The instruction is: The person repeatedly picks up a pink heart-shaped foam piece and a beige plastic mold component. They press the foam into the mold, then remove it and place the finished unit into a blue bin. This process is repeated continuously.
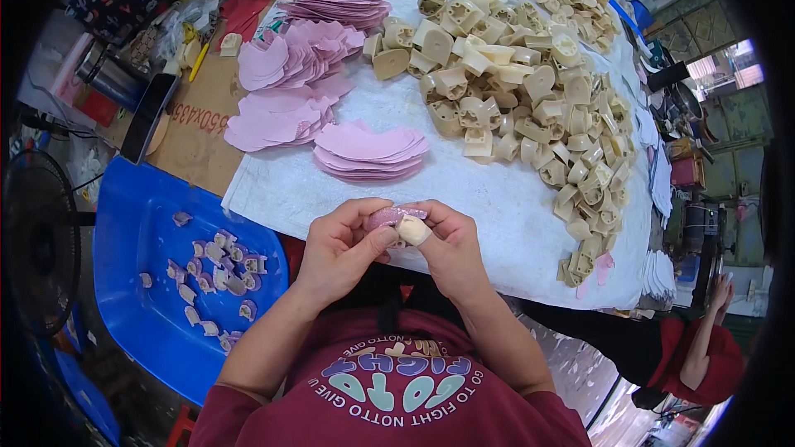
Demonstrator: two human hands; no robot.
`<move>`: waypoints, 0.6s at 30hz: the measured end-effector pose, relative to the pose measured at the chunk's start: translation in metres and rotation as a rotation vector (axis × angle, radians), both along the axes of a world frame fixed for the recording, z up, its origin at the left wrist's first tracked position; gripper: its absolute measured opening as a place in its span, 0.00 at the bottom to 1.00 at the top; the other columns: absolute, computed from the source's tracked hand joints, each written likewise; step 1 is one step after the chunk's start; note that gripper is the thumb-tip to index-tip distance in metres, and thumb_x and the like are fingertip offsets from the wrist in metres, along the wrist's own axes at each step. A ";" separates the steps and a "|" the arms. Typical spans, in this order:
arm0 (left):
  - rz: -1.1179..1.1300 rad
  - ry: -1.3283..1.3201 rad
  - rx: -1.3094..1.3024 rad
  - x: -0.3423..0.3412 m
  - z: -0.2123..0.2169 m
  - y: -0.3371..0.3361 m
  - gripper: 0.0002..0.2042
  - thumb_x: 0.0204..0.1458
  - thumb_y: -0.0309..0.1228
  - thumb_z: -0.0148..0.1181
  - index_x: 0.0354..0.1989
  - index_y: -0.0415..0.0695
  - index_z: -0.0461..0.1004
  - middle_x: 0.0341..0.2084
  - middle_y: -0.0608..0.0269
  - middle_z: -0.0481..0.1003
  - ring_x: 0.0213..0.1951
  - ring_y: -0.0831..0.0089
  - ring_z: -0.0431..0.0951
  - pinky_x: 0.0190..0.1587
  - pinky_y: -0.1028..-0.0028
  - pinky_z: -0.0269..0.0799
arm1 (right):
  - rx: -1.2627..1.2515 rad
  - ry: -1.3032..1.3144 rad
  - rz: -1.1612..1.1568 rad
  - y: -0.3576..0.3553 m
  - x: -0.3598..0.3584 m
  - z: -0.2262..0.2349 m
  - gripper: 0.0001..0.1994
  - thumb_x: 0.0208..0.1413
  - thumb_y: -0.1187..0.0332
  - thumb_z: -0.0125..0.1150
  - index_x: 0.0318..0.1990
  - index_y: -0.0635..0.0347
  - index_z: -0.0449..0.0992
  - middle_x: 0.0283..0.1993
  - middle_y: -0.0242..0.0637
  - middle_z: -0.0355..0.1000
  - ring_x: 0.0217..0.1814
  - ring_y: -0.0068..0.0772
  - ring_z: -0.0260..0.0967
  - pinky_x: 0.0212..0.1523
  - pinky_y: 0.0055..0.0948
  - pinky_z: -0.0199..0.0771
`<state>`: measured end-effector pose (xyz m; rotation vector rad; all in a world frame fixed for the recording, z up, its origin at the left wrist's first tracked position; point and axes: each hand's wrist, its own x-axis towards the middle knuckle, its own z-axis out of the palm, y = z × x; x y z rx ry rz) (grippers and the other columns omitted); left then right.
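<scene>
Close to the table's front edge, my left hand and my right hand are both closed on a small piece wrapped in glittery pink material, which looks like a shoe heel. Both thumbs press on its near side, and the fingers hide much of it. A pale cream cover sits on my right thumb. Just beyond my hands lies a fanned stack of curved pink cut pieces. More pink stacks are spread to the far left of it. A big heap of beige plastic heels lies to the right.
A blue plastic basin with several pink-covered heels stands at left, beside a black fan. A phone and dark cup stand on cardboard. Another person in a red top is at right.
</scene>
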<state>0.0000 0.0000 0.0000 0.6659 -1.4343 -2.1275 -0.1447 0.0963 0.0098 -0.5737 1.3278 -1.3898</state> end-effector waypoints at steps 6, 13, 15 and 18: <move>0.074 0.055 0.231 0.003 -0.002 -0.009 0.12 0.59 0.30 0.57 0.47 0.38 0.72 0.31 0.63 0.77 0.28 0.82 0.75 0.29 0.82 0.73 | -0.115 -0.104 0.002 -0.009 0.012 0.016 0.11 0.56 0.73 0.62 0.45 0.67 0.74 0.39 0.34 0.75 0.41 0.20 0.71 0.44 0.22 0.72; 0.355 -0.242 -0.049 0.083 -0.007 -0.040 0.12 0.57 0.31 0.58 0.47 0.38 0.75 0.31 0.65 0.77 0.25 0.84 0.73 0.24 0.83 0.70 | -0.145 0.685 0.190 -0.041 0.010 0.016 0.15 0.51 0.69 0.66 0.47 0.63 0.76 0.38 0.36 0.75 0.38 0.27 0.72 0.42 0.26 0.72; 0.498 -0.449 -0.166 0.133 -0.029 -0.063 0.13 0.58 0.31 0.57 0.48 0.39 0.75 0.30 0.66 0.78 0.25 0.85 0.74 0.22 0.84 0.67 | -0.171 0.928 0.130 -0.061 -0.011 0.028 0.14 0.51 0.69 0.66 0.46 0.62 0.78 0.37 0.36 0.75 0.38 0.26 0.72 0.42 0.26 0.71; 0.553 -0.928 -0.426 0.185 -0.047 -0.070 0.15 0.57 0.31 0.58 0.50 0.38 0.74 0.37 0.58 0.77 0.38 0.73 0.77 0.37 0.75 0.73 | -0.145 1.335 0.215 -0.096 -0.036 0.027 0.11 0.51 0.67 0.64 0.39 0.62 0.79 0.35 0.41 0.74 0.37 0.37 0.73 0.40 0.32 0.72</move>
